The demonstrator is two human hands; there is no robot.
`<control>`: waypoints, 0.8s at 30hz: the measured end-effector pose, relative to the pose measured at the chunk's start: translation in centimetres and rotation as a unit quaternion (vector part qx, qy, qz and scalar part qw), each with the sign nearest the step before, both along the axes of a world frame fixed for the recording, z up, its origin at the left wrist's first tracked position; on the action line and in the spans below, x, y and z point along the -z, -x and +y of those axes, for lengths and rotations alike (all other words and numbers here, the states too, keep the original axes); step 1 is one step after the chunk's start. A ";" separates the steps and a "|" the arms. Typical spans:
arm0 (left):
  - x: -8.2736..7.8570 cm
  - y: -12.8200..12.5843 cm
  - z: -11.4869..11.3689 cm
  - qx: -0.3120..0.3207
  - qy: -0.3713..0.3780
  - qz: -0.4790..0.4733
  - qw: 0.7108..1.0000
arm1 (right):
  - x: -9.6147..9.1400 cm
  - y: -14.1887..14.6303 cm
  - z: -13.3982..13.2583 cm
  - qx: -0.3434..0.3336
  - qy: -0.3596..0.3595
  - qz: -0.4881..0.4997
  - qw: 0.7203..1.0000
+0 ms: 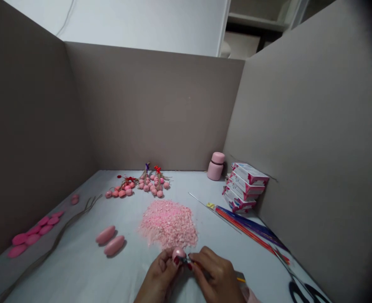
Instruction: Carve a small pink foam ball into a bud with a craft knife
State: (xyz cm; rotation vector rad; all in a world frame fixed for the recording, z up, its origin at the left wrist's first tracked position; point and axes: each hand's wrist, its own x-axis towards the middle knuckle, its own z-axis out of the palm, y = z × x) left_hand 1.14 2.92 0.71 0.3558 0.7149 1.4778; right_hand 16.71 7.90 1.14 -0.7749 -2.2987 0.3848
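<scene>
So atm it's prob. the carving step: L hand (pixel 160 269) pinches the pink ball (pixel 178 252), low center just before the flake pile (pixel 170 223); R hand (pixel 216 271) grips a small tool (pixel 186 261), tip at the ball. Next move likely needs a steady hold + tiny turn. Count: 1 ball in hand, 2 oblong pieces (pixel 114 245), approx. 8 flat pieces (pixel 33 239), 1 flask (pixel 216 170), approx. 4 boxes (pixel 247 186).
</scene>
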 end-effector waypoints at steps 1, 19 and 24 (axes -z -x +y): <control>0.0 0.0 0.0 0.002 0.001 -0.004 1.000 | 0.0 0.0 0.0 -0.001 -0.001 -0.005 1.000; 1.3 0.5 0.2 0.007 -0.050 0.110 0.993 | -0.7 0.2 -0.2 0.028 0.077 0.017 0.996; 1.3 0.6 0.3 0.009 -0.053 0.108 0.993 | -0.9 0.4 -0.3 0.038 0.082 0.018 0.996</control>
